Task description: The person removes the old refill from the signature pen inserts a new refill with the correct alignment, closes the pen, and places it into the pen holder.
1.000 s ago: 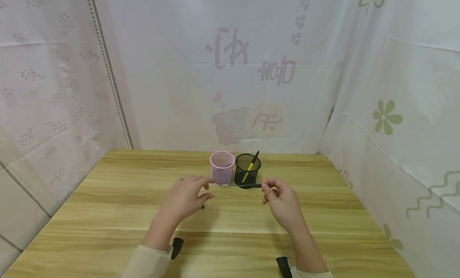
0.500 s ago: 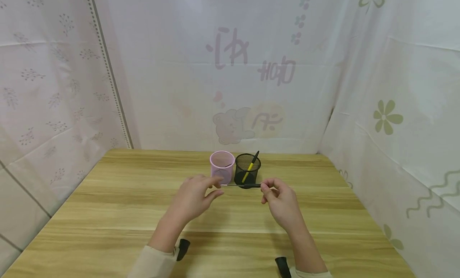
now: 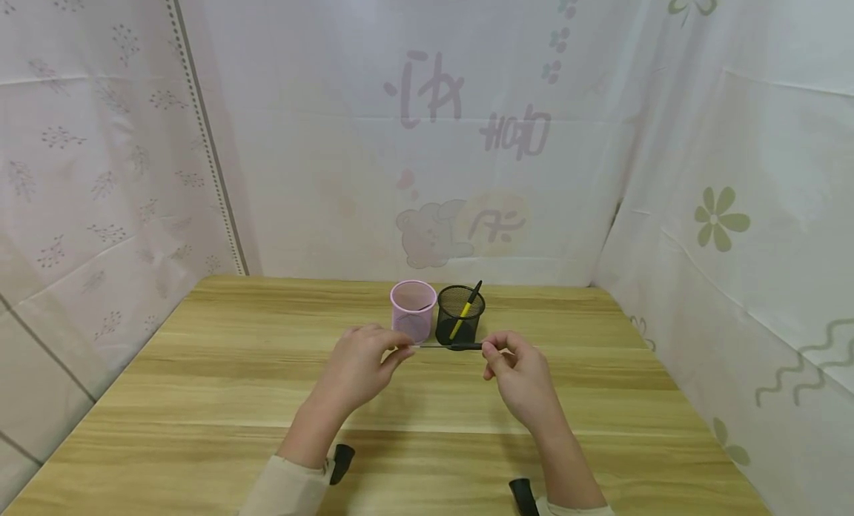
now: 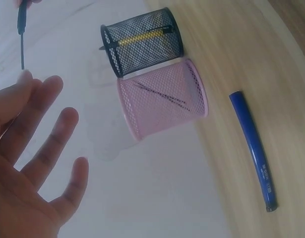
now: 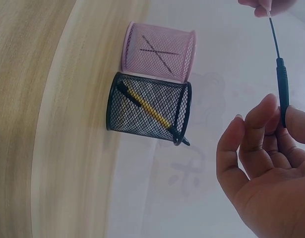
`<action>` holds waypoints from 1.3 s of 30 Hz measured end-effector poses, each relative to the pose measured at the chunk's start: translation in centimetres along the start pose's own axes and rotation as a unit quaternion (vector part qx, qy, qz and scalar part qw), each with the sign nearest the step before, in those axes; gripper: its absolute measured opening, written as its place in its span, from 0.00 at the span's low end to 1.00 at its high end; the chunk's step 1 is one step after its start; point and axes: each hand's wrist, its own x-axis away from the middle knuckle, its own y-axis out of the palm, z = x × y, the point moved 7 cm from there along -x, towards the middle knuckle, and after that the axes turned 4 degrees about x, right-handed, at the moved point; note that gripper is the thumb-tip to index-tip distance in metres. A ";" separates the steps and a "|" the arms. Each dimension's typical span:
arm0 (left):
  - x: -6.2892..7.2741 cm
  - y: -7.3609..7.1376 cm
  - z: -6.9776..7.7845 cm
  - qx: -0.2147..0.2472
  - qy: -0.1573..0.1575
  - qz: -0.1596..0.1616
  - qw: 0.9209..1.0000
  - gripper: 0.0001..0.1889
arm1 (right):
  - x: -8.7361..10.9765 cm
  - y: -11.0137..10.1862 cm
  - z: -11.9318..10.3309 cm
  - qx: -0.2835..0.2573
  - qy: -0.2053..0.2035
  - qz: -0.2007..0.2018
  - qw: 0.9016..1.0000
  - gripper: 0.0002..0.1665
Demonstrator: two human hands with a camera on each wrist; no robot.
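Observation:
Between both hands, a thin dark pen refill [image 5: 274, 39] stretches level, set in a ribbed black grip piece [image 5: 282, 82]. My right hand [image 3: 523, 379] pinches the black end between thumb and fingers. At the other, whitish end, the thumb and forefinger of my left hand [image 3: 360, 364] pinch the tip, while its other fingers [image 4: 68, 121] spread loosely. Beyond the refill stand a pink mesh pen cup [image 3: 412, 327] and a black mesh pen cup [image 5: 142, 106] side by side. A blue pen barrel [image 4: 253, 144] lies on the table, hidden behind my left arm in the head view.
A yellow and black pen [image 3: 460, 319] leans in the black cup. Two thin dark sticks [image 4: 162, 95] cross inside the pink one. The wood-grain table [image 3: 600, 397] ends at a patterned cloth backdrop [image 3: 320, 190], with cloth on both sides too.
My left hand has moved right, and its thumb and forefinger have closed on the refill's whitish end. My right hand keeps its hold, shifting very slightly left.

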 end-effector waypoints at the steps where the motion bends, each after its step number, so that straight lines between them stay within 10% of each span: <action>1: 0.0 0.0 0.0 -0.001 0.000 0.001 1.000 0.04 | 0.0 0.0 0.0 -0.001 -0.001 0.000 1.000 0.07; 39: 0.5 -0.8 -0.9 0.012 0.003 0.029 1.000 0.04 | -0.1 -0.5 0.2 0.002 -0.002 0.010 1.000 0.12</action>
